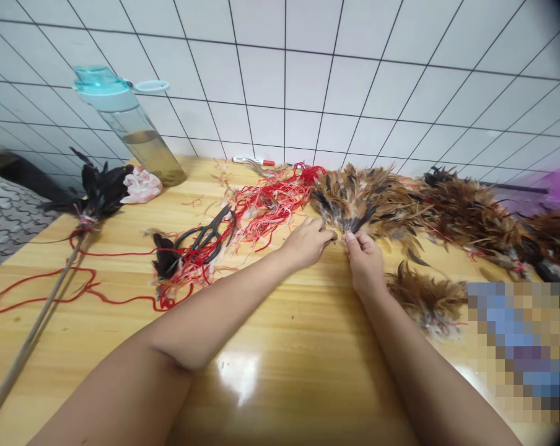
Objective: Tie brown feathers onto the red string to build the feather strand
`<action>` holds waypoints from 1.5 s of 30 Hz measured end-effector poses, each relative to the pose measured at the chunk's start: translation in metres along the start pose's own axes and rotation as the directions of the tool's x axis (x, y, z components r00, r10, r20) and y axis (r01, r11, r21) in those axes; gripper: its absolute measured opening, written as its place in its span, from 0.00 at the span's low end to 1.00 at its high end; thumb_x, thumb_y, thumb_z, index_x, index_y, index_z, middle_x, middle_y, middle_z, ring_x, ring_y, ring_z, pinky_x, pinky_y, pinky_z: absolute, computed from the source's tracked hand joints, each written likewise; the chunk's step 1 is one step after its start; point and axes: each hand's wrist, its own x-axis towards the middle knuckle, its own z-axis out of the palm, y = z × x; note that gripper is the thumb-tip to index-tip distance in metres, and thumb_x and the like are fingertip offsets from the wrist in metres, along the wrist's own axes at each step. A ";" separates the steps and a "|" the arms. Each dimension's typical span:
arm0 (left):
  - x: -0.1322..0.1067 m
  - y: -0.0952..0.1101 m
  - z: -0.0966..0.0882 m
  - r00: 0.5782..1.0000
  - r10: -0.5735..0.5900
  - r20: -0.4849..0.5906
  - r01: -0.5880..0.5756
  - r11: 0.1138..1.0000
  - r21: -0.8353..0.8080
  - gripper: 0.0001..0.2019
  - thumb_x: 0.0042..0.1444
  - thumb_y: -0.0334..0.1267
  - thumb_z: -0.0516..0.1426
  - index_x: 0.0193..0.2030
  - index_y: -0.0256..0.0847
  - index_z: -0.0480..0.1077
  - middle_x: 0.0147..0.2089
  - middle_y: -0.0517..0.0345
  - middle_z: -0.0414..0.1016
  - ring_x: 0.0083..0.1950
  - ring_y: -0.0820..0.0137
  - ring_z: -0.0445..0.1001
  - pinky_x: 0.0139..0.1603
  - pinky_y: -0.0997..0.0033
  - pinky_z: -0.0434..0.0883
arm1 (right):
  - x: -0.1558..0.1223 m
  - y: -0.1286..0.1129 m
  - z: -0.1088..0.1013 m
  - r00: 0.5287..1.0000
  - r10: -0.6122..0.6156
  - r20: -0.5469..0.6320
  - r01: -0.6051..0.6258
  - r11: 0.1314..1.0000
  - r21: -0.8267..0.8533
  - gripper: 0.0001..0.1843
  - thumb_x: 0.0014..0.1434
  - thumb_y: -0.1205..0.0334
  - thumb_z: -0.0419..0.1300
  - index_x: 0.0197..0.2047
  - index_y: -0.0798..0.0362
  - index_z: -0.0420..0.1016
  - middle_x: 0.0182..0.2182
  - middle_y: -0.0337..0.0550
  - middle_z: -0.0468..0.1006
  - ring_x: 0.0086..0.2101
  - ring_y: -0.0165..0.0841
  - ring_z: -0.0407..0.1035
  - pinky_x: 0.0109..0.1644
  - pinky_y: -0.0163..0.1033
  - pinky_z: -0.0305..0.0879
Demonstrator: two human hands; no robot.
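A spread of brown and dark feathers (349, 195) lies toward the back of the table, its pale quill ends facing me. My right hand (365, 257) pinches at these quill ends with thumb and forefinger. Close beside it, my left hand (309, 243) has its fingers curled together at the left of the same quills; whatever lies between its fingertips is too small to make out. Just left of the feathers is a tangle of red and pink string (273, 207). Dark-handled scissors (205, 237) rest partly under the strands.
A stick (43, 316) tipped with black feathers (101, 189) reaches over the left edge, trailing red cord. Behind stand a water bottle (152, 148) and crumpled plastic (141, 184). A red-and-white marker (253, 161) lies by the tiled wall. More feather bundles (475, 214) line the right; a small one (424, 294) sits nearer.
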 end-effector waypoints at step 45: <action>0.000 0.023 -0.020 0.878 -0.431 0.208 0.327 0.222 -0.919 0.09 0.53 0.37 0.59 0.29 0.36 0.64 0.23 0.65 0.65 0.24 0.80 0.61 0.27 0.78 0.58 | -0.002 0.001 0.004 0.997 -0.020 0.071 0.029 0.990 -0.140 0.14 0.49 0.50 0.60 0.22 0.52 0.70 0.18 0.35 0.65 0.23 0.29 0.56 0.30 0.36 0.53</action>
